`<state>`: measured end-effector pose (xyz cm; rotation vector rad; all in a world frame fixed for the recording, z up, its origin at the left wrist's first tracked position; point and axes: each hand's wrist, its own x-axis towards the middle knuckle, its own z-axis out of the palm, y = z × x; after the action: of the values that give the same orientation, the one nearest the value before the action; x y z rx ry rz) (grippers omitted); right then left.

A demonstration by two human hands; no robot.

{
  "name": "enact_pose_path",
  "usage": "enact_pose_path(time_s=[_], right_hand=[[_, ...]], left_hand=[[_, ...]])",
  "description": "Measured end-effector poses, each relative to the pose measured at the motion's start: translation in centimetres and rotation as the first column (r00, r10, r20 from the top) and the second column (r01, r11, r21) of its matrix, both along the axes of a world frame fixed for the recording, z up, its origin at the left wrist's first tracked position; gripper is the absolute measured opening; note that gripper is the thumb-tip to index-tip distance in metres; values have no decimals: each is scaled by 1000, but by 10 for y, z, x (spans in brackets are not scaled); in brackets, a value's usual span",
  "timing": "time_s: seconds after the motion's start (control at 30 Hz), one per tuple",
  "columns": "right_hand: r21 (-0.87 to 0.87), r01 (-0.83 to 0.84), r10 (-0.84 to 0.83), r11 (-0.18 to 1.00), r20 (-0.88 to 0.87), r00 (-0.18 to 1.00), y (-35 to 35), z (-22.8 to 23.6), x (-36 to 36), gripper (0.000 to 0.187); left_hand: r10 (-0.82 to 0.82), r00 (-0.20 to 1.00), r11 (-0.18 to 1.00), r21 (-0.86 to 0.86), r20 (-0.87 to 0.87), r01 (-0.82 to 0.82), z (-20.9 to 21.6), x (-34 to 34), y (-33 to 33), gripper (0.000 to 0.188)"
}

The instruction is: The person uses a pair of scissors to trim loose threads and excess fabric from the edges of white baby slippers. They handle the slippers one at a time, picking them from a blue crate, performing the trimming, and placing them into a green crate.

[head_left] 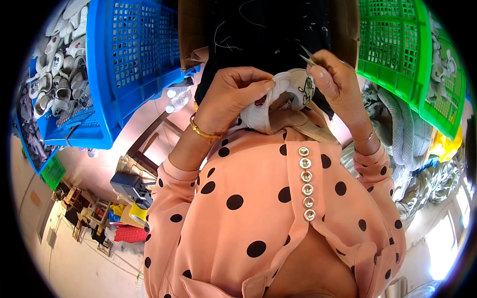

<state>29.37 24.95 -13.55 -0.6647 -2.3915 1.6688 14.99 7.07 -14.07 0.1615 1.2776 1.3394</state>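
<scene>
Between my hands, close against my shirt front, is a small white shoe (pixel 282 83) with a dark line drawing on its pale printed part (pixel 304 93). My left hand (pixel 229 97) is closed on the shoe's white edge, pinching it between thumb and fingers. Closed around small pointed metal snips (pixel 307 53), my right hand (pixel 334 83) sits at the shoe's right side. The snips' narrow tips point up and away from me, clear of the shoe. Most of their handle is hidden inside the fingers. Beige material (pixel 303 121) lies under the shoe.
A blue plastic crate (pixel 102 99) at the left holds many small white shoes (pixel 59 74). On the right stands a green crate (pixel 392 59), with grey rolled material (pixel 405 124) below it. Dark cloth (pixel 268 35) with loose threads covers my lap.
</scene>
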Motion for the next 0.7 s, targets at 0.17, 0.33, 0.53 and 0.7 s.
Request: enact_pose_path(time_s=[0.17,0.33,0.53,0.7], right_hand=[[342,-293,260,893,139,955,-9,9,-17,20],[524,-4,-122,852,206,971,38,-16,-21,20],[-258,-175,231,950,208,950,6,5,-11,24],[-300,-151,217,942,201,955,3,4,-13,23]], left_hand=[[-49,998,998,34,-36,50,1,0,4,18],[-56,996,998,-34,-70,54,-1,-9,1,17],[-72,997,995,65,-12,72,-14,-13,-4,20],[-61,997,998,28,-50,63,-10,-11,-5,21]])
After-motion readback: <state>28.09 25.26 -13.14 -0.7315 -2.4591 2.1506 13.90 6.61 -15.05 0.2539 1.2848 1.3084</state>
